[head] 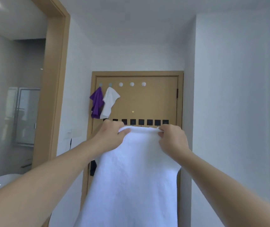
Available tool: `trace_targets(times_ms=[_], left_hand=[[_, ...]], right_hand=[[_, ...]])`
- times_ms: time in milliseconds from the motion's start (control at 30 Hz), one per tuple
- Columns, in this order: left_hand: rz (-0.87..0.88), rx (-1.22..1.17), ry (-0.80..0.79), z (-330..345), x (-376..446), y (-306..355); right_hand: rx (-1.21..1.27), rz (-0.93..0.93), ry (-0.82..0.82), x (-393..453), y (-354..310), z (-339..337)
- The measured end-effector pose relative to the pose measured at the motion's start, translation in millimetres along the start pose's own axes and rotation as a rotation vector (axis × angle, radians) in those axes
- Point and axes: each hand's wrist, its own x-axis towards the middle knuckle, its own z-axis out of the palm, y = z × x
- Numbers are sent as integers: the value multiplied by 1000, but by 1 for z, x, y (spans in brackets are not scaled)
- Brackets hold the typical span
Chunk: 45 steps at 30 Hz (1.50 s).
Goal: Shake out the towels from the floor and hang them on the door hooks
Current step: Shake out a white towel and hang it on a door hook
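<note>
Both hands gripped the top edge of a large white towel (131,174), the left hand (110,135) closed over its left corner and the right hand (172,138) pinching the right corner between thumb and fingers. Held up at arm's length, the towel hung down flat in front of a tan door (155,102), its top edge level with the bottom of a row of black square hooks (141,122) across the door. Higher up ran a row of round knobs (131,84). A purple cloth (96,102) hung from the leftmost knob and a small white towel (109,102) from the next, the two touching. The other three knobs were bare. A black door handle (93,167) showed just left of the big towel.
</note>
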Motion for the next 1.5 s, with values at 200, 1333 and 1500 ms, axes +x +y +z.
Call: trace_targets(times_ms=[200, 1333, 1500], left_hand=[[8, -34, -40, 20, 104, -111], [-61, -54, -31, 214, 531, -422], [39, -66, -154, 248, 585, -459]], right_hand=[[65, -43, 82, 103, -23, 97], [55, -990, 317, 570, 69, 445], [-107, -1001, 298, 625, 81, 478]])
